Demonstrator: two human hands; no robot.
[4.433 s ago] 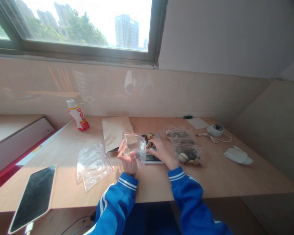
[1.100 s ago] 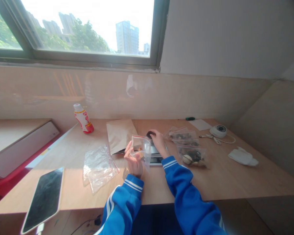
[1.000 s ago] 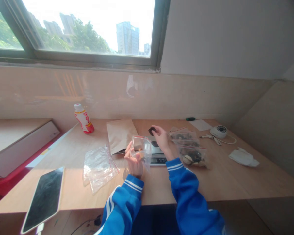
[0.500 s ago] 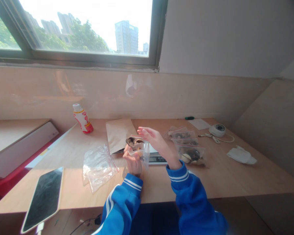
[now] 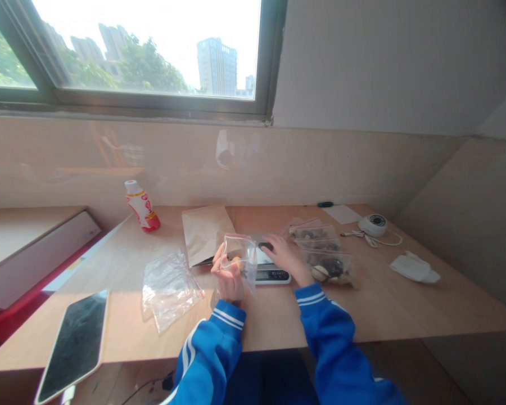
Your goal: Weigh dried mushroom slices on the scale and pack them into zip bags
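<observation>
My left hand (image 5: 230,279) is closed on a clear zip bag (image 5: 247,259) with a red seal line, held upright with its mouth up. A small orange-brown piece shows inside the bag. My right hand (image 5: 289,256) reaches over the digital scale (image 5: 273,276), its fingertips at a dark piece (image 5: 265,246) on the scale's plate. Whether the fingers grip that piece is hard to make out. Just right of this hand lie filled zip bags (image 5: 331,267) with dark and pale pieces. A brown paper pouch (image 5: 206,230) lies behind my left hand.
Flat clear bags (image 5: 168,287) lie left of my hands, near a phone (image 5: 73,343) with a cable. A red-and-white bottle (image 5: 142,207) stands at the back left. Rightward are a white camera (image 5: 374,224), white cloth (image 5: 414,267), paper (image 5: 341,214) and a green-handled tool (image 5: 325,204).
My right hand has moved down from above the bag to the scale. The dark, curled piece at the bag's mouth is no longer there. My left hand has stayed nearly still.
</observation>
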